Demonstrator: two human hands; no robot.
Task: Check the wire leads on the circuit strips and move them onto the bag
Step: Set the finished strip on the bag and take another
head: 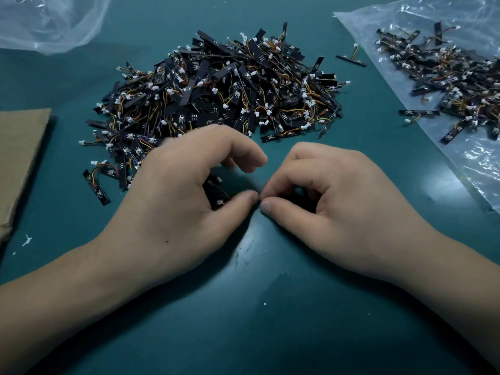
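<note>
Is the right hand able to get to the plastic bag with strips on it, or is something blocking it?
Probably yes. The right hand rests on the table just beside the bag, with only bare tabletop between them. A short move rightward should get there.

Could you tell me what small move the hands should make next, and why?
Probably the right hand should draw one strip from the circuit strips gripped by the left hand and turn its wire leads into view. The thumbs nearly meet, the leads are hidden under the fingers, and the plastic bag of strips lies further right.
</note>
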